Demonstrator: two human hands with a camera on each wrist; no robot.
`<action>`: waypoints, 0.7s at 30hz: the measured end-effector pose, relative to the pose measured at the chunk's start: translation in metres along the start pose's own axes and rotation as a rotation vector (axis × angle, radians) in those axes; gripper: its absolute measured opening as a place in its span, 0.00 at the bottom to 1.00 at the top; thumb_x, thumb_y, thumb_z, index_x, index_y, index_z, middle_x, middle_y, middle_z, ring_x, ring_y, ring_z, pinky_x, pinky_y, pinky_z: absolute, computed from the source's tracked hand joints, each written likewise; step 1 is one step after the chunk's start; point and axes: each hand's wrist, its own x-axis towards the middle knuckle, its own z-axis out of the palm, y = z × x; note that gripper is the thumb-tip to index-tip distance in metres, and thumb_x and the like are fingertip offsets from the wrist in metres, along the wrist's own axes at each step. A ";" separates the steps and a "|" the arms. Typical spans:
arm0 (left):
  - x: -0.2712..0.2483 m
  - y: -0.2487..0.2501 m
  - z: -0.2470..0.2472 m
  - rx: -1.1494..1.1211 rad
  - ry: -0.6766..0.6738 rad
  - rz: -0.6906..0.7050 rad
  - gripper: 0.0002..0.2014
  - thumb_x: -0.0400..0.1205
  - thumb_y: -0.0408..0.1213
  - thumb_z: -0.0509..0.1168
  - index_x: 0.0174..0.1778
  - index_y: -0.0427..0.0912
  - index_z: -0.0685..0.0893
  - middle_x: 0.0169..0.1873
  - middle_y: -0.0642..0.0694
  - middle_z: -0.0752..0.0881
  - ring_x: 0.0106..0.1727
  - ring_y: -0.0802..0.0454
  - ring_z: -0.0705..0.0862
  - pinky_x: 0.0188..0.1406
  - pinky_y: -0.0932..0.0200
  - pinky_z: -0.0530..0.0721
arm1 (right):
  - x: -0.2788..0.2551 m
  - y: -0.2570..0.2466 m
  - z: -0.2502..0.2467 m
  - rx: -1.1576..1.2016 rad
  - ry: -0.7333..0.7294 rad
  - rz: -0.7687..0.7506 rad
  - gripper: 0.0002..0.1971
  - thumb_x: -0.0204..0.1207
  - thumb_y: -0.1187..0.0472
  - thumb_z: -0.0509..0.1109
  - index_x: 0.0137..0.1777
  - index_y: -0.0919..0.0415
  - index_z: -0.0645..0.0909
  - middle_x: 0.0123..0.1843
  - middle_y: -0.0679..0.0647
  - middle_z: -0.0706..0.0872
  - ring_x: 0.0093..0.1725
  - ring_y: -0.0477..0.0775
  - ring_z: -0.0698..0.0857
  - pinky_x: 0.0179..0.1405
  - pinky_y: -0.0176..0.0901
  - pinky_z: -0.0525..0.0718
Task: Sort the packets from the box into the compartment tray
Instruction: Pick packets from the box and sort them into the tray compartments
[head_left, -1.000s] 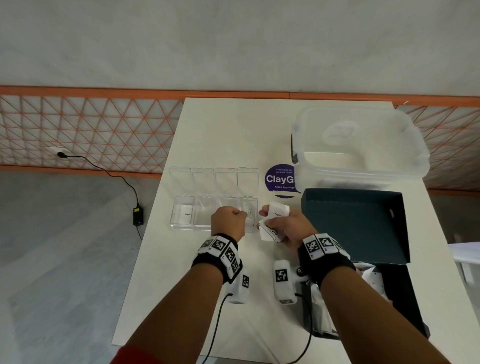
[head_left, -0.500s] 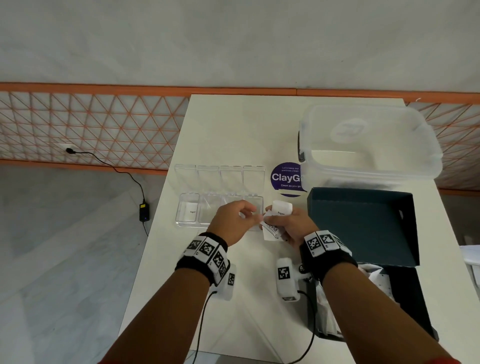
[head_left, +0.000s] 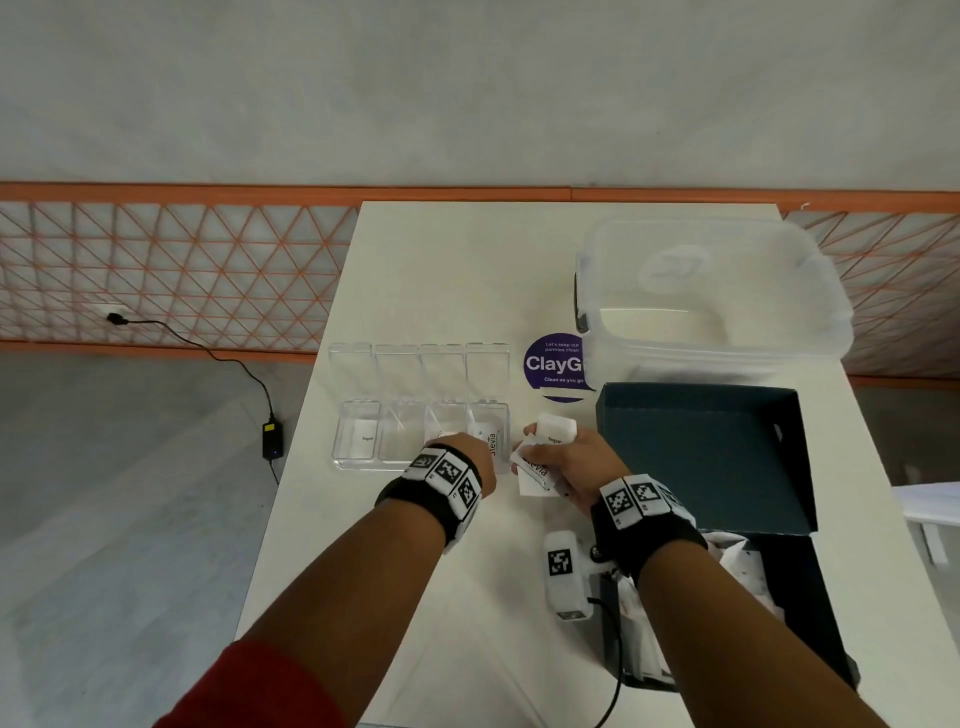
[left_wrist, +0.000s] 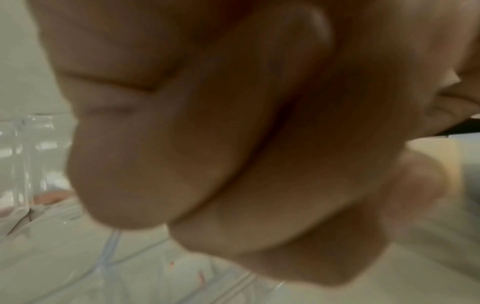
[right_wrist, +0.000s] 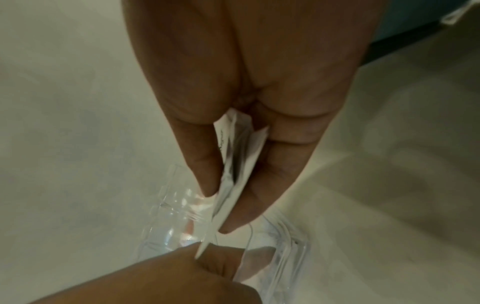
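Up close, white paper packets (head_left: 543, 457), printed "Sugar" and "Stevia".

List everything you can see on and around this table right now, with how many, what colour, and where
table: one, white, centre of the head view
compartment tray: one, clear, lid open, table's left side
Sugar packet: one, white, leftmost compartment
Stevia packet: one, white, rightmost compartment
held packets: several, white, in the right hand
box: one, dark teal, open, right side, white packets inside
plastic tub: one, translucent, behind the box
sticker: one, purple, round, beside the tub
power adapter: one, black, on the floor at left
left hand: one, over the tray's right end
right hand: one, fingers pinch the held packets
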 end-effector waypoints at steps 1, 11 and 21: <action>0.001 0.000 -0.001 -0.017 -0.008 0.005 0.13 0.83 0.36 0.57 0.58 0.39 0.84 0.55 0.41 0.87 0.54 0.43 0.85 0.48 0.55 0.82 | 0.000 -0.001 0.000 -0.008 0.001 -0.001 0.08 0.72 0.70 0.77 0.48 0.59 0.86 0.50 0.67 0.91 0.44 0.64 0.85 0.35 0.47 0.79; -0.028 -0.027 -0.029 -0.821 0.116 0.195 0.17 0.77 0.49 0.71 0.62 0.59 0.81 0.52 0.56 0.85 0.45 0.59 0.82 0.50 0.58 0.80 | 0.002 -0.005 0.004 0.065 -0.091 -0.025 0.12 0.72 0.70 0.78 0.54 0.71 0.83 0.41 0.65 0.89 0.37 0.60 0.89 0.39 0.43 0.84; -0.026 -0.035 -0.019 -1.098 0.345 0.127 0.08 0.72 0.37 0.77 0.41 0.50 0.84 0.42 0.48 0.89 0.40 0.56 0.88 0.41 0.60 0.86 | -0.010 -0.015 0.018 0.115 -0.171 0.031 0.13 0.77 0.62 0.76 0.59 0.65 0.85 0.46 0.62 0.91 0.38 0.53 0.90 0.27 0.39 0.83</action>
